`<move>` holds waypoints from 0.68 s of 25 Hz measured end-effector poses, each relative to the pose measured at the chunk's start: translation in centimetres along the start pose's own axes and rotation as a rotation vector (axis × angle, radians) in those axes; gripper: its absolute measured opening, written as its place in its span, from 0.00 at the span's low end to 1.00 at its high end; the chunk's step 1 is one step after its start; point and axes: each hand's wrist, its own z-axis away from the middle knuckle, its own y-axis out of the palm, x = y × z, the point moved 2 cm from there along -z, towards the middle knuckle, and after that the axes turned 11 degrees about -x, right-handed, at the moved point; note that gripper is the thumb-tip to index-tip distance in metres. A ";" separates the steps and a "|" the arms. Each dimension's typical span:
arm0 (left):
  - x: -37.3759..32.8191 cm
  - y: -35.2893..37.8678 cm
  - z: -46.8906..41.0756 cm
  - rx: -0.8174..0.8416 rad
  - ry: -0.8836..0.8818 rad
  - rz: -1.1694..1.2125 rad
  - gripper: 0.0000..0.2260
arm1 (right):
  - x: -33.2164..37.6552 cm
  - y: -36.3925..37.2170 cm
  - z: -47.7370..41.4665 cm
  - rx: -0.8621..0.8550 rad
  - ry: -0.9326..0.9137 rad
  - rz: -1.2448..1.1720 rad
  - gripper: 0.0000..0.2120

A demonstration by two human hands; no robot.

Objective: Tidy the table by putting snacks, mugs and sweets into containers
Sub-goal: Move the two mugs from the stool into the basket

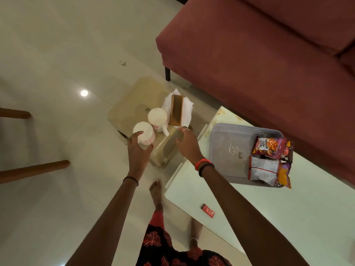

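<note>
From the head camera I look down on both arms stretched forward over a small glass side table.

My left hand is closed around a white mug with red print; the fingers wrap its side and the thumb lies over the rim. Just beyond this grasp, and touching the held mug or nearly so, stands a second white mug with its handle pointing toward my right hand. Behind that second mug is a wooden napkin holder with white paper napkins spread under and around it.

My right hand reaches to a clear plastic container at the near edge of the side table. The fingers lie along its upper edge, but I cannot tell if they really grip it or only touch it. The container is between my two hands, just beside the held mug.

To the right of the right wrist, well apart from the mugs, a grey plastic tray lies on the white coffee table. Several snack packets lie at its far-right side. Below my right forearm a small red box lies on the same table. A red sofa stands behind.
</note>
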 end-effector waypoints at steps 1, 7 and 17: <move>0.1 -0.1 -1.6 0.035 0.047 -0.062 0.29 | 1.0 0.8 -1.4 0.012 -0.022 0.035 0.20; 1.3 0.5 -8.9 0.265 0.237 -0.473 0.42 | 5.8 5.6 -8.9 0.189 -0.189 0.355 0.38; 2.7 2.0 -11.2 0.521 0.253 -0.516 0.41 | 6.5 8.6 -12.1 0.226 -0.409 0.845 0.35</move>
